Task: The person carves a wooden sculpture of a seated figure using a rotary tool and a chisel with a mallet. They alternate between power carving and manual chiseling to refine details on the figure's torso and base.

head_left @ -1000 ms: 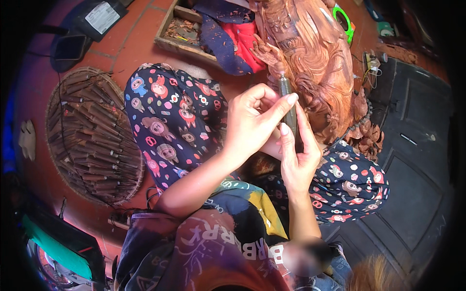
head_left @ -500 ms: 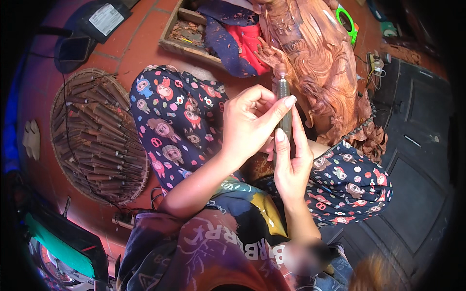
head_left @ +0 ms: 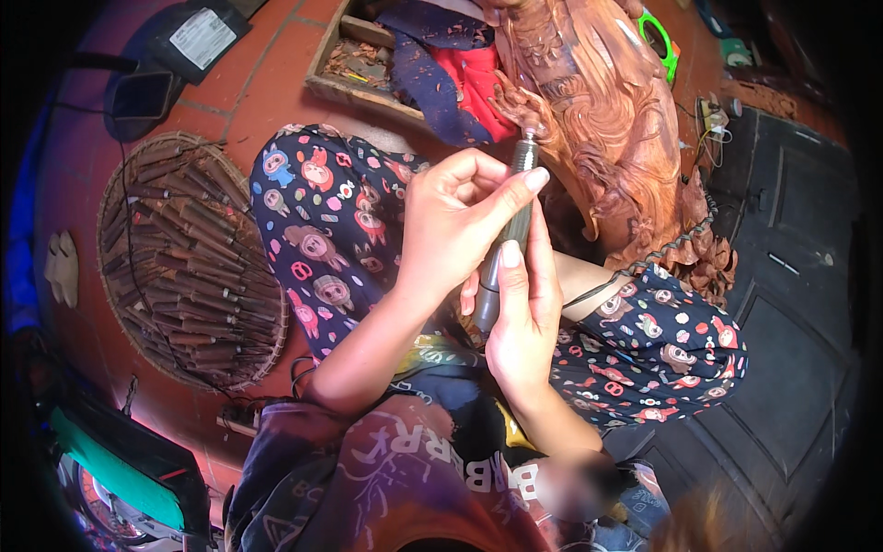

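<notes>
Between both hands I hold a dark, pen-shaped rotary tool handpiece [head_left: 515, 230] with a ribbed metal collar and a thin tip pointing away from me. My left hand [head_left: 451, 221] pinches its upper part, thumb along the side just below the collar. Lower down, my right hand [head_left: 526, 317] closes round the body with the thumb on top. The tip ends close to the carved hand of a reddish-brown wooden statue [head_left: 602, 120]; whether they touch I cannot tell. A twisted dark cord [head_left: 676, 241] runs over my right leg towards the handpiece, its end hidden by my right hand.
A round woven basket [head_left: 276, 354] full of wood-handled carving tools [head_left: 198, 267] stands on the left. Beyond my knees are a wooden tray [head_left: 317, 78] with shavings, a dark cloth [head_left: 425, 69] and a red cloth [head_left: 467, 87]. A dark panelled board [head_left: 782, 322] lies right.
The handpiece has tilted, its lower end swinging to the left and coming into view. Both hands have shifted a little left with it, still holding on.
</notes>
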`<state>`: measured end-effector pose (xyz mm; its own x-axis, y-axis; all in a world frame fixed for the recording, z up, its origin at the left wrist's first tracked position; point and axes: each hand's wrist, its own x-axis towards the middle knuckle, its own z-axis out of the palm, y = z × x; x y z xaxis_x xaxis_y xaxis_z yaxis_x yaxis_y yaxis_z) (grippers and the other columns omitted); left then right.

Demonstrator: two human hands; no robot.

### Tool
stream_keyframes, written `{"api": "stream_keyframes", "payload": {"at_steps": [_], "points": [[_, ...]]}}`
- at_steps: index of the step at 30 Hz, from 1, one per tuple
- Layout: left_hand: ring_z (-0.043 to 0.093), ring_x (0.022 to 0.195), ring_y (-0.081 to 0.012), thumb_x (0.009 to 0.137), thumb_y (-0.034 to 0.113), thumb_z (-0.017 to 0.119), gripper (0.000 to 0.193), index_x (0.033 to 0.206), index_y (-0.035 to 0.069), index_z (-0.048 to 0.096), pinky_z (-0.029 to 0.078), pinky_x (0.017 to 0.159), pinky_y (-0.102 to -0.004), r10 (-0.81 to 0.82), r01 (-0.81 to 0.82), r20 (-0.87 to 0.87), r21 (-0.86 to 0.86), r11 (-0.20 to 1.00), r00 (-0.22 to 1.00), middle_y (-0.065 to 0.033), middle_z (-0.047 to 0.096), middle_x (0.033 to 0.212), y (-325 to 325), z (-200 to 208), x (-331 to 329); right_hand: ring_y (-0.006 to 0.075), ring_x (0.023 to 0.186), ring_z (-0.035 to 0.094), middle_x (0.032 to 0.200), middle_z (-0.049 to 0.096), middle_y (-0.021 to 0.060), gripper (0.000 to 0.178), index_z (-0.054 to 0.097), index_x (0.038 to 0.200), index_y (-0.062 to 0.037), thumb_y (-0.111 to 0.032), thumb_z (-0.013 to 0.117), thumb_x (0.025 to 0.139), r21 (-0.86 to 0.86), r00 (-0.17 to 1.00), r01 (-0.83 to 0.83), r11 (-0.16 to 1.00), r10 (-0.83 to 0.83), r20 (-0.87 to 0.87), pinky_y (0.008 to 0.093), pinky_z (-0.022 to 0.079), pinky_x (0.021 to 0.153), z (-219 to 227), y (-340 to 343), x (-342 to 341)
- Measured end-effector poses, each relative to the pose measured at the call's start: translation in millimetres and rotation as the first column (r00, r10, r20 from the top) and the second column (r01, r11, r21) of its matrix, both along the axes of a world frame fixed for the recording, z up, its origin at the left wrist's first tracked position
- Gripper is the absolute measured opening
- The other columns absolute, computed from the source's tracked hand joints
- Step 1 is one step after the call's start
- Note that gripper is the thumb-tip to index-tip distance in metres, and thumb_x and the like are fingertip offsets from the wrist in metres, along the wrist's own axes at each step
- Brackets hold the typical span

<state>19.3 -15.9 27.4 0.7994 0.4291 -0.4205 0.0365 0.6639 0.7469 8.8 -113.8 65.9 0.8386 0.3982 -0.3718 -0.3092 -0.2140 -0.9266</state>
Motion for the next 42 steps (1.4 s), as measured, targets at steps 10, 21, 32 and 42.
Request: {"api": "stream_keyframes", "payload": {"at_steps": [10, 21, 32, 42], "points": [[0.05, 0.042, -0.0036, 0.088, 0.016, 0.074, 0.022, 0.079, -0.001, 0.063, 0.034, 0.035, -0.0199, -0.065, 0.064, -0.053, -0.024, 0.998, 0.997, -0.0027, 0.063, 0.062, 17, 6, -4, 0.01, 0.059, 0.052, 0.075, 0.057, 0.0052, 0.054, 0.02, 0.155, -0.0078, -0.023, 0.038, 0.107, 0.095, 0.998, 0.043, 0.995, -0.039, -0.043, 0.022, 0.043, 0.056, -9, 11, -9], [0.047, 0.039, -0.003, 0.089, 0.015, 0.072, 0.016, 0.086, 0.001, 0.065, 0.029, 0.031, -0.0193, -0.097, 0.099, -0.024, 0.09, 0.991, 0.995, -0.0024, 0.064, 0.067, 26, -6, -5, 0.0108, 0.065, 0.053, 0.097, 0.059, 0.0085, 0.055, 0.019, 0.155, -0.0079, -0.025, 0.039, 0.106, 0.139, 0.997, 0.076, 0.987, -0.075, -0.015, 0.0241, 0.046, 0.059, -25, 25, -15], [0.048, 0.039, -0.0036, 0.089, 0.016, 0.073, 0.018, 0.087, 0.0, 0.064, 0.029, 0.03, -0.0196, -0.145, 0.147, -0.028, 0.11, 0.983, 0.989, -0.0048, 0.067, 0.07, 34, -9, -4, 0.0075, 0.067, 0.048, 0.097, 0.055, 0.004, 0.056, 0.018, 0.155, -0.0058, -0.023, 0.039, 0.107, 0.233, 0.982, 0.19, 0.954, -0.184, -0.05, 0.0218, 0.043, 0.06, -45, 34, -25], [0.049, 0.037, -0.0046, 0.088, 0.015, 0.073, 0.019, 0.084, 0.0, 0.063, 0.031, 0.03, -0.0201, -0.193, 0.197, -0.049, 0.098, 0.976, 0.98, -0.0039, 0.064, 0.062, 36, 3, -4, 0.0091, 0.059, 0.048, 0.072, 0.052, 0.0022, 0.056, 0.015, 0.155, -0.0067, -0.024, 0.038, 0.107, 0.198, 0.975, 0.221, 0.955, -0.21, -0.072, 0.0225, 0.041, 0.054, -35, 36, -25]]}}
